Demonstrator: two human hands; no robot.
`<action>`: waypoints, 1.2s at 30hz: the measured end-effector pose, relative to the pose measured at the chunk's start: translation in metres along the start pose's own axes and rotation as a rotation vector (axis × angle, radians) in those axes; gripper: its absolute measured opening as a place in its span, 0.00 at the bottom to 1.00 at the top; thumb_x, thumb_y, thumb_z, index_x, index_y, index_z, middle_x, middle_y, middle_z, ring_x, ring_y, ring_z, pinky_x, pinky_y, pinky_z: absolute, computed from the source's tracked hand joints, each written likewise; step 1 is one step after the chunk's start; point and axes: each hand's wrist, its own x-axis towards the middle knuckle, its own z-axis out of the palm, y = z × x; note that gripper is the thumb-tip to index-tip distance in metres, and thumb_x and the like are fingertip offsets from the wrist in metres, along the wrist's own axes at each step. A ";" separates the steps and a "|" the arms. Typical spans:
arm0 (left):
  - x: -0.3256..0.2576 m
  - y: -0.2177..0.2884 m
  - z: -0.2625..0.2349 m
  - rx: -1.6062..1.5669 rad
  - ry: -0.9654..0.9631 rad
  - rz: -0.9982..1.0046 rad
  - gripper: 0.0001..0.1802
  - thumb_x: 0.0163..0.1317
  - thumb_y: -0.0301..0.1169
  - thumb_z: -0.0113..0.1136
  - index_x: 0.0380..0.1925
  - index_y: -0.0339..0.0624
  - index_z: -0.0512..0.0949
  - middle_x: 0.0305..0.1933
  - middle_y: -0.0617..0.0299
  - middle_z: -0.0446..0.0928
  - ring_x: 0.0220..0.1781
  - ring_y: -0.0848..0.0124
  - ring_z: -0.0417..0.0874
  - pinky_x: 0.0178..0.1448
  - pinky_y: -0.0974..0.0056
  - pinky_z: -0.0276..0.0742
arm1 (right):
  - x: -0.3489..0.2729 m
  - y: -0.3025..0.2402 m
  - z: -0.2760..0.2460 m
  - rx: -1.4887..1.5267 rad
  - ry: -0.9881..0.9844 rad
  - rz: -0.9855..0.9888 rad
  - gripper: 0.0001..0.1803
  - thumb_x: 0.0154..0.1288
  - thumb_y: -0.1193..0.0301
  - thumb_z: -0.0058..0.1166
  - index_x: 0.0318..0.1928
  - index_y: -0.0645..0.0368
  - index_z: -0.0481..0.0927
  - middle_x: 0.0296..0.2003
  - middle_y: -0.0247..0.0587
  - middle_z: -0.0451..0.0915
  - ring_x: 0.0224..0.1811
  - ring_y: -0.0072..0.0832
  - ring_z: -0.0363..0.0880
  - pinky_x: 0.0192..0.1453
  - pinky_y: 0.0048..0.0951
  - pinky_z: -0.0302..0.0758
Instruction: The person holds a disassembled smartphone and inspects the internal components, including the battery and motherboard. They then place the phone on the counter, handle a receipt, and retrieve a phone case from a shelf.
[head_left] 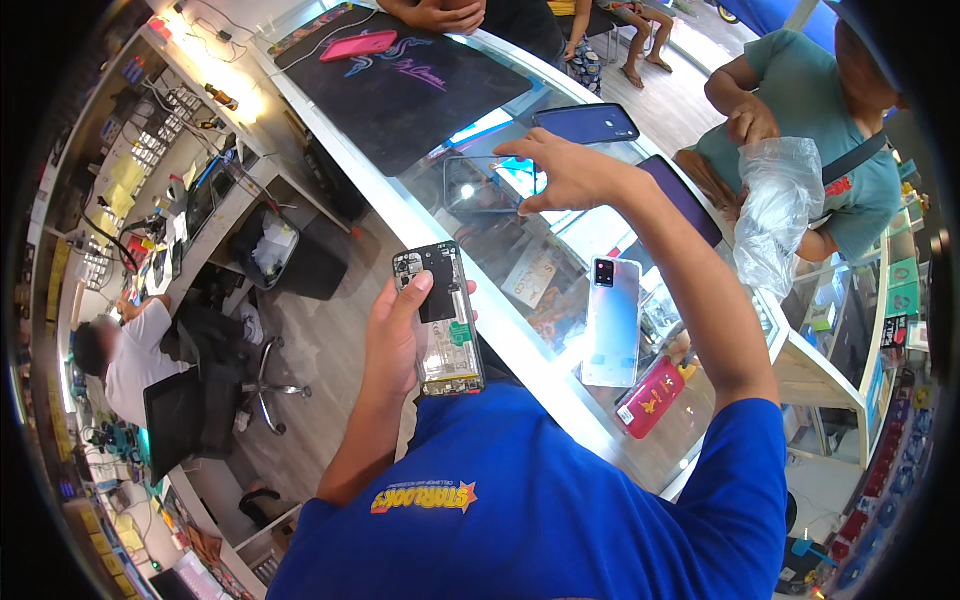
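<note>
Opened phone (452, 350): back cover off, inner parts exposed, including a black panel at the upper end and a green piece near the middle. It stands nearly upright in the view, in front of the wearer's torso and clear of the counter's front edge.

Left hand (393, 340): grasping the opened phone. The palm lies along its left side; the thumb crosses onto the black panel, leaving the lower part uncovered. Fingertips show at the right edge.

Right hand (580, 178): extended over the glass-topped counter (522, 350), thumb and forefinger spread about the right end of a clear, dark-rimmed rectangular piece (468, 192). Whether they grip it or merely touch it cannot be told.

Near the right hand, a dark blue flat case (580, 123) lies beyond the wrist; a dark purple flat item (685, 200) is partly hidden by the forearm. Nearer the wearer lie a silver-blue phone (613, 330) and, just beside it, a red case (651, 395).

Farther along the counter, a pink item (358, 46) rests on a black mat (400, 120). Across the counter, a person in a teal shirt (858, 215) holds a clear plastic bag (775, 200).
</note>
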 end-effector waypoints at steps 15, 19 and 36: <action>0.033 0.002 0.023 0.139 -0.007 0.060 0.19 0.76 0.42 0.58 0.56 0.40 0.76 0.46 0.49 0.86 0.37 0.65 0.88 0.43 0.62 0.87 | -0.091 -0.005 -0.030 0.384 0.438 0.079 0.14 0.73 0.70 0.59 0.56 0.57 0.85 0.48 0.48 0.85 0.51 0.40 0.84 0.57 0.39 0.78; 0.040 0.002 0.024 0.147 0.006 0.018 0.20 0.77 0.42 0.56 0.58 0.39 0.76 0.46 0.50 0.86 0.37 0.64 0.89 0.44 0.61 0.87 | -0.137 -0.026 -0.065 0.348 0.410 -0.059 0.13 0.74 0.72 0.58 0.55 0.54 0.87 0.48 0.43 0.85 0.53 0.38 0.82 0.58 0.37 0.77; 0.039 -0.003 0.070 0.127 -0.288 -0.051 0.29 0.77 0.40 0.50 0.71 0.33 0.67 0.69 0.50 0.77 0.57 0.67 0.85 0.50 0.61 0.89 | -0.148 0.007 -0.016 0.360 0.440 0.094 0.13 0.77 0.69 0.56 0.56 0.53 0.87 0.48 0.40 0.82 0.55 0.33 0.79 0.65 0.37 0.73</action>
